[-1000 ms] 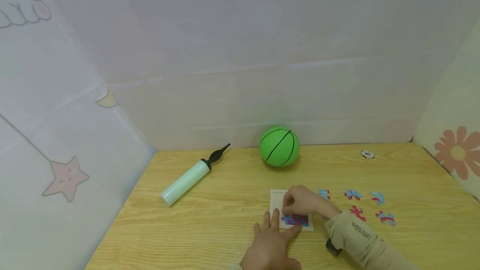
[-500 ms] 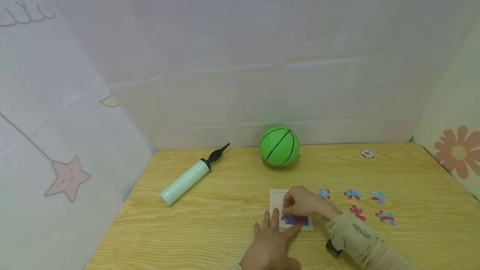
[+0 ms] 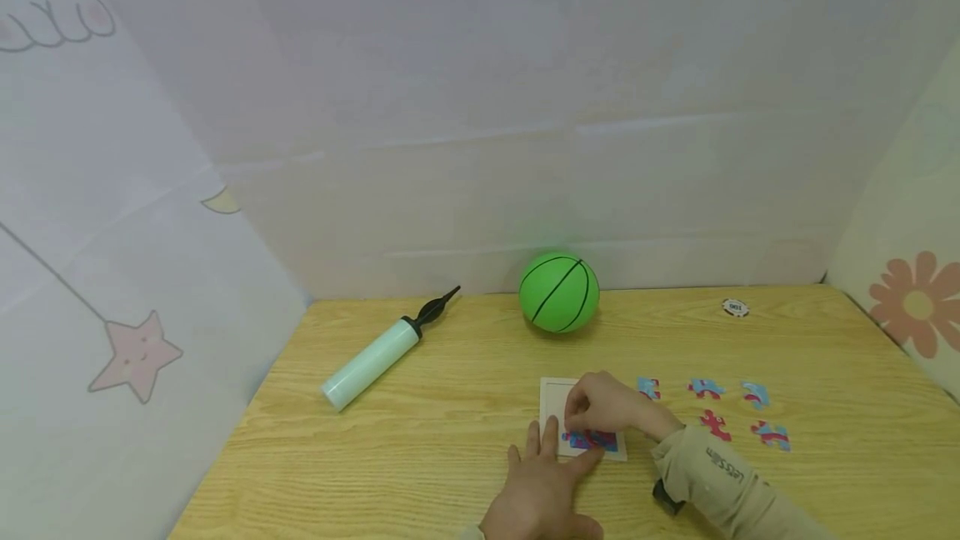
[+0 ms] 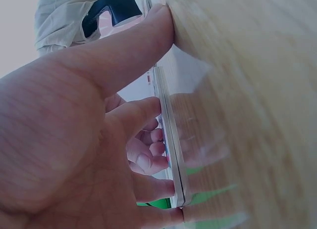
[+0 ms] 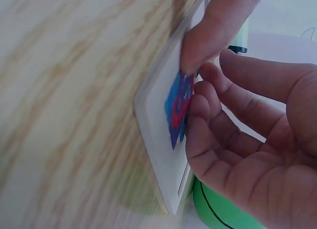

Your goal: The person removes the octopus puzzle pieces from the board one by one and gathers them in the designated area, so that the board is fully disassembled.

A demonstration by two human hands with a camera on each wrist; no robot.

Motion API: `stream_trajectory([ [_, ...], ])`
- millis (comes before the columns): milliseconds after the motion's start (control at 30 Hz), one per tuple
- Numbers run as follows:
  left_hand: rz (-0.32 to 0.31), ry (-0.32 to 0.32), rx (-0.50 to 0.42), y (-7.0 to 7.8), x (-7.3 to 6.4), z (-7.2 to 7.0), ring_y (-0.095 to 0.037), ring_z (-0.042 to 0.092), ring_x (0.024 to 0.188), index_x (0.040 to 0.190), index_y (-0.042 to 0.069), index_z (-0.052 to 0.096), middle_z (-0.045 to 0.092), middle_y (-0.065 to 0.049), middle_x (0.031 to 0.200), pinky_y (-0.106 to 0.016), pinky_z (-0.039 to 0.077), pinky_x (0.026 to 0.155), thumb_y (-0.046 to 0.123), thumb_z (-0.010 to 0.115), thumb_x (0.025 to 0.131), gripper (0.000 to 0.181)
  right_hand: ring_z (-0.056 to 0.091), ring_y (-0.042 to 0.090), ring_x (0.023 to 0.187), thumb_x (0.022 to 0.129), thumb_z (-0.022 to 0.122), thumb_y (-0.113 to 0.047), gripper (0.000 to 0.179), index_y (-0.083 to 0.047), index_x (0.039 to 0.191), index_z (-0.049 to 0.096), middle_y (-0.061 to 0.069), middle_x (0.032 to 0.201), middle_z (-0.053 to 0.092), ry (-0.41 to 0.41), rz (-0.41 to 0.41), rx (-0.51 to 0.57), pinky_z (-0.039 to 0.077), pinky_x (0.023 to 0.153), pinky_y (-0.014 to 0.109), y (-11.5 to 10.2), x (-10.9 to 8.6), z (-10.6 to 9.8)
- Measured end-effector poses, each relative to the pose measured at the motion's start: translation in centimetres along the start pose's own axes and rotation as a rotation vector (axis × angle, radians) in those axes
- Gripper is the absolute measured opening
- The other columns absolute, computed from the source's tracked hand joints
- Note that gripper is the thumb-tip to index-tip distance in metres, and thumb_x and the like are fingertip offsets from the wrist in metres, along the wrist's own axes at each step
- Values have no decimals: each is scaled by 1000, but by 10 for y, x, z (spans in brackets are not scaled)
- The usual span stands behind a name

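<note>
A small pale puzzle tray (image 3: 550,390) lies flat on the wooden table. Red, blue and purple jigsaw pieces (image 3: 596,440) fill part of its near side. My left hand (image 3: 534,490) is spread over the tray's near left corner, fingers straight and touching its edge. Over the tray, my right hand (image 3: 606,402) has curled fingers and pinches at a jigsaw piece by the left end of the filled part. Its fingertips mostly hide that piece. In the right wrist view, the fingertips sit right against the printed pieces (image 5: 179,105), beside a left-hand finger (image 5: 213,33).
Several loose jigsaw pieces (image 3: 714,425) lie right of the tray. Behind it stands a green ball (image 3: 559,292) against the wall. A pale green hand pump (image 3: 372,365) lies at the left, and a poker chip (image 3: 736,307) at the back right.
Both hands keep their places at the tray, and the pieces and other things stay where they were. Only the head view shifts slightly.
</note>
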State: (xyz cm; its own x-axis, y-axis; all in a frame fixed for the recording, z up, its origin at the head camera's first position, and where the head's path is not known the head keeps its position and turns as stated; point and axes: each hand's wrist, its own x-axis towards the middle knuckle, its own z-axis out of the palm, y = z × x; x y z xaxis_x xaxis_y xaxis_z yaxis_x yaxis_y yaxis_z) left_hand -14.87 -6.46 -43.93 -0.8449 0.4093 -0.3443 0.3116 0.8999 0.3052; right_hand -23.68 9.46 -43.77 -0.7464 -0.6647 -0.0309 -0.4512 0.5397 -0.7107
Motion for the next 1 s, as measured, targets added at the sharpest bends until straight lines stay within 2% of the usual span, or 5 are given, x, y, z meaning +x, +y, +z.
stream_trajectory([
  [433, 0, -14, -3, 0, 1, 0, -44, 16, 141, 142, 50, 38, 15, -15, 158, -69, 26, 101, 58, 77, 69, 83, 49, 2, 57, 83, 71, -7, 13, -10, 72, 66, -10, 64, 57, 6, 27, -20, 43, 54, 22, -4, -2, 0],
  [767, -7, -21, 2, 1, 1, -1, -46, 16, 141, 141, 50, 39, 15, -16, 158, -70, 25, 100, 58, 77, 68, 83, 51, 3, 57, 79, 71, 3, 15, -9, 76, 62, -6, 69, 61, -27, -18, 32, 45, 54, 21, -10, -4, -4],
  [1000, 6, 12, 3, 0, -1, 0, -46, 17, 140, 141, 49, 39, 19, -18, 156, -69, 26, 101, 57, 78, 68, 83, 57, 5, 64, 80, 71, 0, 15, -11, 81, 61, -7, 75, 64, 44, -4, 46, 48, 60, 24, -8, -10, -11],
])
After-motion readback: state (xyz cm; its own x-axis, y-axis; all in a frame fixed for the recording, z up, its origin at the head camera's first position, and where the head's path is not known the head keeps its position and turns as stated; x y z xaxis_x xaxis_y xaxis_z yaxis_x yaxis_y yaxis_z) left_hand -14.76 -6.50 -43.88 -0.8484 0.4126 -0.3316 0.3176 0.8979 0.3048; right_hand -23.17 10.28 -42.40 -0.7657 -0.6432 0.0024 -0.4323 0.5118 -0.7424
